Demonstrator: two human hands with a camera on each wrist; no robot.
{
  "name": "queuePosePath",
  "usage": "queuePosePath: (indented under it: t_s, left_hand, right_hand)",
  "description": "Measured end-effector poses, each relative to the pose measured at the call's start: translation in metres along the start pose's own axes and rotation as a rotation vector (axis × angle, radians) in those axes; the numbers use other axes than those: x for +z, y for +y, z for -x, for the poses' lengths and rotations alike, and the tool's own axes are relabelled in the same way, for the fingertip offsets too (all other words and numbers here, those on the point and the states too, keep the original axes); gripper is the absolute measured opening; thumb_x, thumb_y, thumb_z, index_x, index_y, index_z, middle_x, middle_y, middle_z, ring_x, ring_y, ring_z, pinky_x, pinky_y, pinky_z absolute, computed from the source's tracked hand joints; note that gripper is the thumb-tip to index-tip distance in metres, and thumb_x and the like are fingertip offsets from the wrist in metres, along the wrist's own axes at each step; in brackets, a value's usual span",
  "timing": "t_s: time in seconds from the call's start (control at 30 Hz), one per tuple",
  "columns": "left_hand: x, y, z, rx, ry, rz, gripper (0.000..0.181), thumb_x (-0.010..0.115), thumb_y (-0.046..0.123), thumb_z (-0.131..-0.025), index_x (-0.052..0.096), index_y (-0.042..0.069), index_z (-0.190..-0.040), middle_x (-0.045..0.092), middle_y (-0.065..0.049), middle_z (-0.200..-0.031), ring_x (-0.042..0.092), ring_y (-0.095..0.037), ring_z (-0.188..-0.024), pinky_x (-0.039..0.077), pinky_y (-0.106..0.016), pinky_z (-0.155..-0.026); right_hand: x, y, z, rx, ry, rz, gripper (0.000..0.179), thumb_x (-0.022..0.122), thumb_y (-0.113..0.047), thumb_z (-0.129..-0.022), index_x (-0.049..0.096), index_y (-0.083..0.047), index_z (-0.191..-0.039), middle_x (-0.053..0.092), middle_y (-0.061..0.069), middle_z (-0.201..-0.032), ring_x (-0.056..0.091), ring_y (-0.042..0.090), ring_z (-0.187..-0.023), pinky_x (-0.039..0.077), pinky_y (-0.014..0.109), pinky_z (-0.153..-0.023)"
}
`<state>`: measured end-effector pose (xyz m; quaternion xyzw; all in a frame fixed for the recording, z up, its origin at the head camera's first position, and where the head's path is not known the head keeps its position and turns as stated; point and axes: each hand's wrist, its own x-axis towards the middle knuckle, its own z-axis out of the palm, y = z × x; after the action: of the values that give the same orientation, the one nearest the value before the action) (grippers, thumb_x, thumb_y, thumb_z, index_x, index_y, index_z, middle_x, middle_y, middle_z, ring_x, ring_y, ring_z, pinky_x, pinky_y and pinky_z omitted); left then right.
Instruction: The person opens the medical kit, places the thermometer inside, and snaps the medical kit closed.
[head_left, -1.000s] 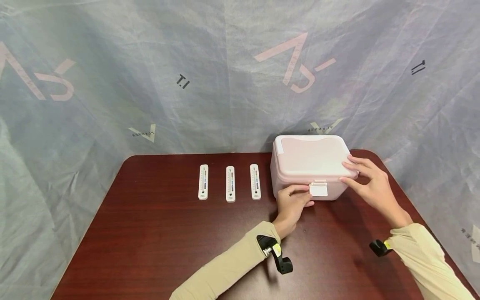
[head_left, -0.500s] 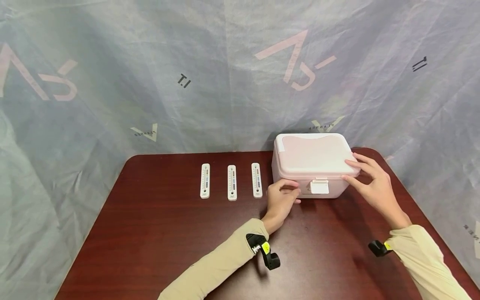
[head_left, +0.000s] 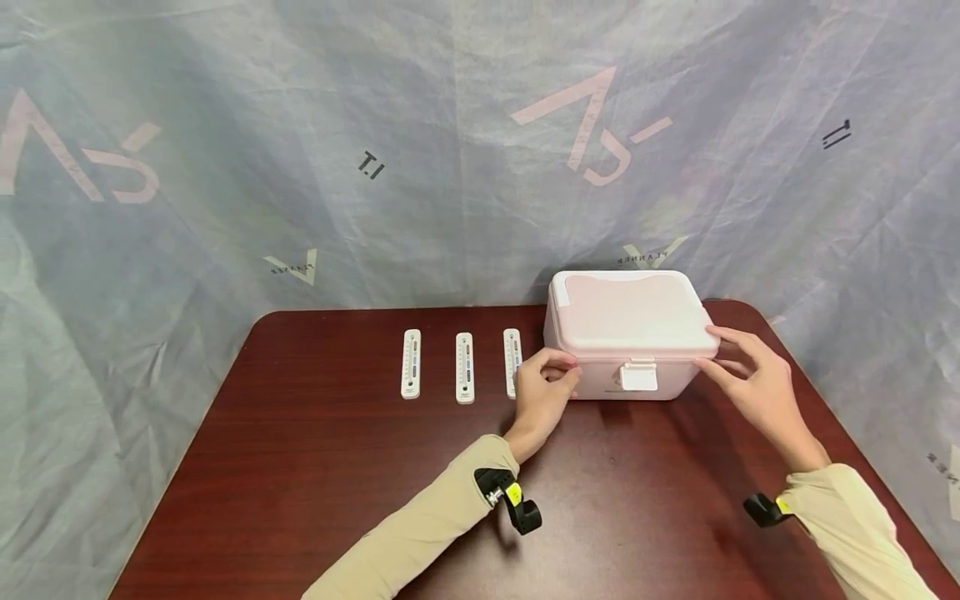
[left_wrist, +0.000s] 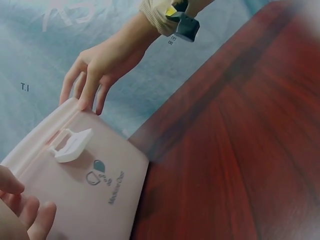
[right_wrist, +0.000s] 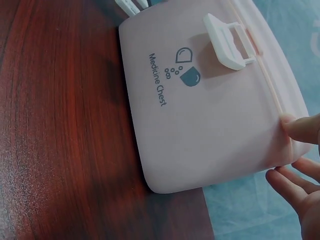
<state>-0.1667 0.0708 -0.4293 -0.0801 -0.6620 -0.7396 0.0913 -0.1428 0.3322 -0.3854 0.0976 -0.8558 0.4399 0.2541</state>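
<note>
A pale pink medicine chest [head_left: 633,317] stands at the back right of the table, its lid down. The white latch [head_left: 638,377] on its front is swung outward, away from the wall, as the right wrist view shows closely. My left hand [head_left: 542,396] is at the chest's front left corner, fingers bent, fingertips at the edge below the lid. At the opposite front corner, my right hand [head_left: 757,387] holds the lid edge, with the thumb [right_wrist: 300,129] on the front seam and fingers around the side. Behind my left hand lies a white thermometer [head_left: 512,354], partly hidden.
Two more white thermometers, one in the middle [head_left: 465,368] and one at the left [head_left: 410,364], lie on the dark red wooden table [head_left: 300,467]. A grey printed cloth [head_left: 375,125] hangs behind and beside the table.
My left hand has moved left from the latch to the chest's front left corner. The latch now stands out from the front. My right hand has stayed at its corner, shifting slightly.
</note>
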Motion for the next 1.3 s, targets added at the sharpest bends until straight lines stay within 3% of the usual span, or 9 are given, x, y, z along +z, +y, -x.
queuePosePath:
  t_s: [0.2, 0.27, 0.53, 0.67, 0.93, 1.1, 1.3]
  left_hand:
    - [-0.007, 0.003, -0.003, 0.134, 0.048, -0.205, 0.016, 0.074, 0.001, -0.075, 0.069, 0.009, -0.088, 0.067, -0.001, -0.084, 0.065, -0.024, -0.076, 0.051, -0.025, -0.064]
    - [-0.008, 0.004, -0.004, 0.163, 0.058, -0.234, 0.018, 0.076, 0.003, -0.075, 0.069, 0.011, -0.089, 0.065, 0.001, -0.086, 0.065, -0.026, -0.079, 0.052, -0.023, -0.064]
    - [-0.012, -0.005, -0.012, 0.244, 0.034, -0.175, 0.025, 0.077, 0.006, -0.077, 0.068, 0.008, -0.1, 0.063, -0.004, -0.097, 0.063, -0.025, -0.093, 0.055, -0.035, -0.072]
    - [-0.013, -0.006, -0.014, 0.29, 0.018, -0.189, 0.031, 0.078, 0.007, -0.077, 0.067, 0.005, -0.106, 0.063, -0.008, -0.107, 0.06, -0.021, -0.1, 0.053, -0.035, -0.078]
    - [-0.012, 0.018, -0.008, 0.362, -0.004, -0.201, 0.035, 0.074, -0.004, -0.076, 0.063, -0.006, -0.108, 0.06, -0.02, -0.115, 0.057, -0.029, -0.109, 0.051, -0.028, -0.084]
    - [-0.011, 0.002, -0.015, 0.371, -0.007, -0.176, 0.037, 0.076, -0.002, -0.076, 0.062, -0.002, -0.111, 0.061, -0.015, -0.117, 0.058, -0.023, -0.11, 0.052, -0.039, -0.084]
    - [-0.012, -0.01, -0.02, 0.364, -0.006, -0.178, 0.038, 0.078, 0.006, -0.076, 0.064, 0.002, -0.111, 0.063, -0.007, -0.112, 0.059, -0.015, -0.107, 0.052, -0.035, -0.084]
  right_hand:
    - [-0.001, 0.002, 0.002, 0.057, 0.017, 0.011, 0.05, 0.075, 0.008, -0.074, 0.06, 0.003, -0.122, 0.06, 0.017, -0.116, 0.062, 0.002, -0.092, 0.047, 0.011, -0.076]
    - [-0.001, 0.002, 0.003, 0.071, 0.022, 0.005, 0.05, 0.075, 0.006, -0.075, 0.06, 0.003, -0.122, 0.061, 0.015, -0.114, 0.062, 0.002, -0.091, 0.048, 0.011, -0.076]
    - [-0.002, 0.004, 0.003, 0.126, 0.046, -0.057, 0.048, 0.074, 0.004, -0.077, 0.058, 0.006, -0.122, 0.064, 0.007, -0.112, 0.063, 0.003, -0.094, 0.048, 0.011, -0.076]
    - [-0.001, 0.004, 0.002, 0.133, 0.044, -0.075, 0.049, 0.074, 0.004, -0.076, 0.057, 0.006, -0.123, 0.063, 0.005, -0.113, 0.062, 0.003, -0.096, 0.048, 0.012, -0.076]
    - [0.003, 0.004, 0.0, 0.11, 0.038, -0.109, 0.052, 0.074, 0.008, -0.075, 0.057, 0.007, -0.124, 0.062, 0.002, -0.112, 0.062, 0.003, -0.096, 0.048, 0.012, -0.078]
    - [0.004, 0.001, -0.002, 0.132, 0.05, -0.109, 0.051, 0.074, 0.006, -0.075, 0.058, 0.007, -0.123, 0.063, 0.002, -0.112, 0.063, 0.002, -0.092, 0.048, 0.012, -0.076]
    - [0.005, 0.013, -0.003, 0.186, 0.054, -0.096, 0.052, 0.076, 0.002, -0.075, 0.059, 0.004, -0.124, 0.062, 0.001, -0.115, 0.063, 0.0, -0.09, 0.048, 0.011, -0.073]
